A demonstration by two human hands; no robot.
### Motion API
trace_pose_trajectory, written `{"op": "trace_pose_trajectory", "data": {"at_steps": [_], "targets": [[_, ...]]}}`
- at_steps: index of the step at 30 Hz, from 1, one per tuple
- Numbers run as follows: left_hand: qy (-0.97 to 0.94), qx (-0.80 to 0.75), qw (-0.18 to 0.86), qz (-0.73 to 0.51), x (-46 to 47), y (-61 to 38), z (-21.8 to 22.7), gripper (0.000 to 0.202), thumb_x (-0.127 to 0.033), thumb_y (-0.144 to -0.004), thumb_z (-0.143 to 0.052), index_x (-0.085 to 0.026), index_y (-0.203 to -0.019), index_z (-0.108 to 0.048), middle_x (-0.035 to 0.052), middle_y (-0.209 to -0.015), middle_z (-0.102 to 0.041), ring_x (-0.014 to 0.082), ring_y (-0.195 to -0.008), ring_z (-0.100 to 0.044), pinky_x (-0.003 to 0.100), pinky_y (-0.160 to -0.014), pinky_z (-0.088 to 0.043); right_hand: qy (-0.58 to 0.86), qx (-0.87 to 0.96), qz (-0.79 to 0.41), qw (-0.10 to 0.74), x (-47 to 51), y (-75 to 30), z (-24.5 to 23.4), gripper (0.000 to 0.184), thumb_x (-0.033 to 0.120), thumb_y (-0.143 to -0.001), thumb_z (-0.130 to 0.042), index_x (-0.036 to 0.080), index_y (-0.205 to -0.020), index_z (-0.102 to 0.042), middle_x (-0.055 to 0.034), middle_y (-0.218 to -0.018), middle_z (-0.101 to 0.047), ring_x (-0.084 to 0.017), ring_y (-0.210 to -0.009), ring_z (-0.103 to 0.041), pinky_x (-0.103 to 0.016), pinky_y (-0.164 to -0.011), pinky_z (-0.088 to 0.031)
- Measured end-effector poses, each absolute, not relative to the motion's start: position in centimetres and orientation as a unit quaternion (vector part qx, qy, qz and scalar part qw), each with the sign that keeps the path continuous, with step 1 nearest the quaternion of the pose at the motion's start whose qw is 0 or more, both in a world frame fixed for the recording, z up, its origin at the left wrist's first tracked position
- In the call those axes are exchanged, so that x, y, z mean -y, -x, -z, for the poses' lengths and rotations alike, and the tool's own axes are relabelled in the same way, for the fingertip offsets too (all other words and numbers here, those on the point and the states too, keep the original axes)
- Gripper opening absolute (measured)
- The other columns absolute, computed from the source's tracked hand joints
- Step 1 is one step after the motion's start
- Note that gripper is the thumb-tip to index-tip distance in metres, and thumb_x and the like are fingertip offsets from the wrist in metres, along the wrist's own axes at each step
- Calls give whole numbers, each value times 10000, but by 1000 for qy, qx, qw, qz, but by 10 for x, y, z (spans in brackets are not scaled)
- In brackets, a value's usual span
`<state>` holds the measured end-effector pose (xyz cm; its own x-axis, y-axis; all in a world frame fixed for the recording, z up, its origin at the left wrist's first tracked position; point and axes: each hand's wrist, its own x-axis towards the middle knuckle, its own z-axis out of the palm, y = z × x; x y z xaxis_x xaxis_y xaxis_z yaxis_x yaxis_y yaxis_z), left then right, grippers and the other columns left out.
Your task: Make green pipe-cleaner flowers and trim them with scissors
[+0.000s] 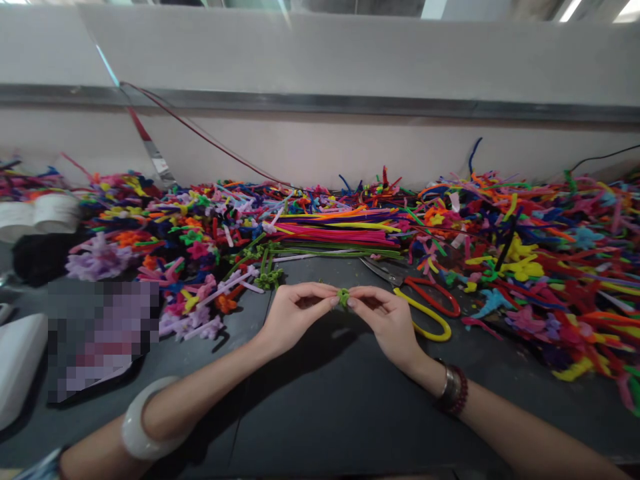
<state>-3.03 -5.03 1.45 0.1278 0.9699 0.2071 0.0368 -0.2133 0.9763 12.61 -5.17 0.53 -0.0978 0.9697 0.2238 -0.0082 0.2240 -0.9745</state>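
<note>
Between my fingertips, above the dark table [310, 413], is a small green pipe-cleaner piece [343, 297], bent into a looped cluster. My left hand [297, 313] pinches its left side with thumb and forefinger. On the other side my right hand [385, 320] pinches it in the same way. Scissors [434, 297] with one red and one yellow handle loop lie just beyond my right hand, partly hidden by it. Similar green pipe-cleaner pieces [270, 277] lie in a small pile beyond my left hand.
Straight pipe cleaners [345, 233] lie bundled at the back centre. Heaps of coloured pipe-cleaner shapes spread to the left [195, 233] and right [565, 267]. White rolls [55, 213], a white box-like object [20, 367] and a blurred-out flat item [105, 340] are at the left. A wall panel [320, 60] rises behind.
</note>
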Motion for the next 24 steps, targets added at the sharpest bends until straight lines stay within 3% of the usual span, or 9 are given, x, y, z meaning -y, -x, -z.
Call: {"op": "trace_pose_trajectory", "data": {"at_steps": [12,19,24], "targets": [[-624,-408,437,-503,49,32,-12,63,-193,-660,-619,-141,-667,-653,62,-771,-680,171,-742,-625,264,-694,-501,394,620,-431,524,51,-126,-5,37,180,-691,-607,195,-720,-624,-19,-786,-642,-146,-755,-602,-287,-736,-505],[-588,-380,495,-514,49,31,-11,152,-235,-669,-620,-130,-778,-624,76,-868,-663,175,-803,-612,286,-751,-488,349,602,-462,550,51,-124,-3,230,170,-683,-622,207,-896,-545,-23,-904,-593,-146,-866,-580,-302,-820,-486],[-558,-389,532,-504,48,31,-12,193,-260,-663,-630,-122,-788,-578,63,-793,-647,159,-738,-604,282,-709,-487,370,639,-412,534,53,-124,-3,217,175,-707,-597,202,-912,-532,-30,-918,-580,-152,-868,-579,-311,-822,-489]]}}
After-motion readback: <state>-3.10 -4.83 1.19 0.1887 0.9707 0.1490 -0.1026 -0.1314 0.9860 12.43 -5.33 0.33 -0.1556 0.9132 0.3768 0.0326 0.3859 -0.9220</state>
